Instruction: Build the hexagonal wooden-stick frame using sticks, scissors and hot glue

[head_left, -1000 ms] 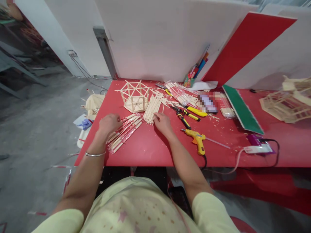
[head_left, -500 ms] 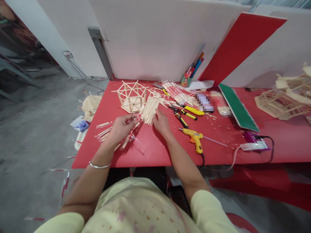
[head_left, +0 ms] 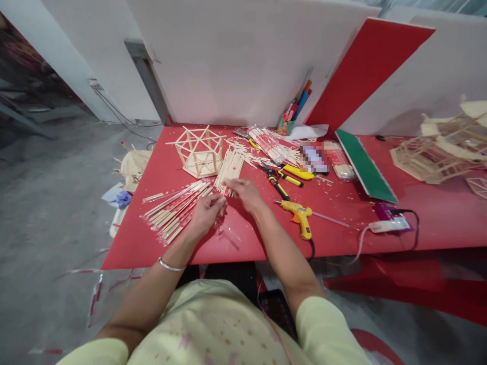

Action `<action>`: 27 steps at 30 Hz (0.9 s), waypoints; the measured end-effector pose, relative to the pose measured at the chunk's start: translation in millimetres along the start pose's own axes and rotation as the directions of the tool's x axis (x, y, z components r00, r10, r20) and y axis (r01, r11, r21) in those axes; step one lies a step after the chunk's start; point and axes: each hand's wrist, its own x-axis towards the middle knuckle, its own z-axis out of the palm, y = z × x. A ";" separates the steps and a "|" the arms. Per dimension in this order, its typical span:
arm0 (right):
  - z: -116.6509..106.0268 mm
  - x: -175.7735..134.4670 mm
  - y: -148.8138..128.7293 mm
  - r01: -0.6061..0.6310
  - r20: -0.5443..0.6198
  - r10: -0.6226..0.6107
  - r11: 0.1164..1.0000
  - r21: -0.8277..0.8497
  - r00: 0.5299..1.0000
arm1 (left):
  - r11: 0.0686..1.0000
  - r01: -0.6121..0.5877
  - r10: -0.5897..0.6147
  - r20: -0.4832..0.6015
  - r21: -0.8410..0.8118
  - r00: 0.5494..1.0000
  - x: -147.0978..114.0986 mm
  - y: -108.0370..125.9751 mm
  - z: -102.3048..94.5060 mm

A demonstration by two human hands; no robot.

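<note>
My left hand [head_left: 207, 213] is pinched closed at the end of a clear and red plastic wrapper [head_left: 225, 191]. My right hand [head_left: 246, 193] meets it from the other side, its fingers bent onto the same wrapper; the grip is partly hidden. Just beyond them lies a pile of bare wooden sticks [head_left: 230, 167]. To the left, wrapped chopsticks [head_left: 178, 209] in red-printed plastic fan out on the red table [head_left: 133, 243]. Behind the pile stands a frame of glued sticks [head_left: 200, 154] on a flat base.
Pliers [head_left: 277, 185] and a yellow glue gun [head_left: 302, 217] with its cord lie to the right. Further off are packed chopsticks [head_left: 268, 144], a pen cup [head_left: 286, 124], a green board [head_left: 367, 167], a power strip [head_left: 390, 224] and a larger stick model [head_left: 429, 152].
More wrapped chopsticks now lie spread at the left. My left hand has shifted right and toward me, and my right hand has come over beside it onto the wrapper. The view has turned slightly.
</note>
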 end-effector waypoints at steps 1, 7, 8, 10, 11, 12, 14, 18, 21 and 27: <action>3.9 -1.9 2.0 -0.020 0.082 0.020 1.000 -0.009 0.996 | 1.000 -0.023 0.022 -0.041 -0.009 0.999 0.9 -1.7 -1.5; 18.9 -11.8 3.4 0.067 0.208 -0.067 0.998 0.010 0.976 | 0.994 -0.003 -0.003 -0.061 -0.112 0.998 9.9 10.2 -6.1; 18.8 -12.0 2.1 0.075 0.192 -0.080 0.997 0.033 0.978 | 0.992 -0.012 0.003 -0.070 -0.124 0.998 11.9 14.5 -4.6; 16.1 -10.7 -0.3 0.051 0.169 -0.069 0.993 0.105 0.983 | 0.992 -0.016 0.006 -0.073 -0.125 0.997 14.9 21.4 -1.0; 13.6 -9.1 -1.2 0.035 0.153 -0.057 0.988 0.148 0.987 | 0.992 -0.010 0.003 -0.058 -0.122 0.998 15.7 23.0 0.7; 10.3 -6.9 -1.8 0.026 0.124 -0.051 0.981 0.190 0.991 | 0.993 0.003 -0.007 -0.031 -0.120 0.999 15.7 23.2 2.0; 2.6 -1.4 -1.7 0.047 0.039 -0.059 0.965 0.258 0.998 | 0.993 0.036 -0.033 0.034 -0.113 0.999 13.8 19.7 3.6; -7.4 8.3 2.6 0.060 -0.050 -0.047 0.953 0.298 0.998 | 0.994 0.070 -0.062 0.098 -0.088 0.993 6.1 11.1 3.7; -6.8 10.6 3.6 0.154 -0.156 -0.111 0.943 0.296 0.981 | 0.997 0.070 -0.066 0.136 -0.022 0.988 -0.7 18.1 -2.3; -28.8 8.4 -22.7 0.405 -0.426 -0.193 0.772 0.491 0.884 | 0.973 0.046 -0.105 0.255 0.228 0.961 -32.8 46.6 -61.4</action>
